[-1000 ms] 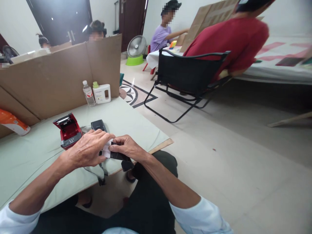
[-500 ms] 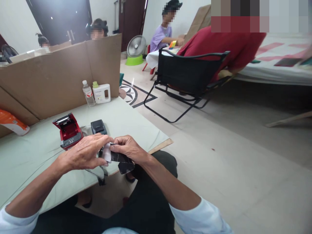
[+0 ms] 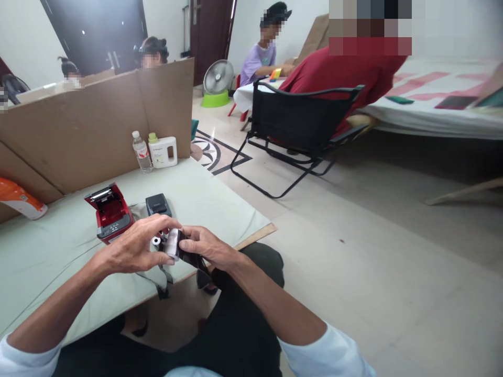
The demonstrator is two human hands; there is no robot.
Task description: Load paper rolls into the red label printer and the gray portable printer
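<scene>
Dark trouser knee (image 3: 261, 269) sat just off the table (image 3: 220, 204) edge, so a drop there could've gone to my lap or the floor. A black strap (image 3: 162, 288) hung over that edge too; couldn't see what it was tied to, but a leg snag could've dragged it.

My right hand (image 3: 208, 248) pinched a strip of glossy black wrapper (image 3: 192, 259) under the thumb, its loose tail hanging toward my knee. My left hand (image 3: 135, 243) had a white paper roll (image 3: 172, 244) between thumb and fingertips, right against the wrapper, held near the table's front edge.

Main risk — slip. Too hard a tug on the wrapper, too light a left pinch, and the roll could've popped out. Squeeze too hard instead and the paper could've creased.

A second small roll (image 3: 156, 241) showed its dark core inside the curl of my left hand. Couldn't tell if it was held or resting; a loosened grip might've set it rolling.

Just beyond: a red label printer (image 3: 112, 214) with its lid up, near my left wrist — a careless elbow swing could've clipped it. Grey portable printer (image 3: 158, 204) sat close past my fingers, same exposure. Water bottle (image 3: 142, 153) and white jug (image 3: 163, 152) stood well apart, low risk.
</scene>
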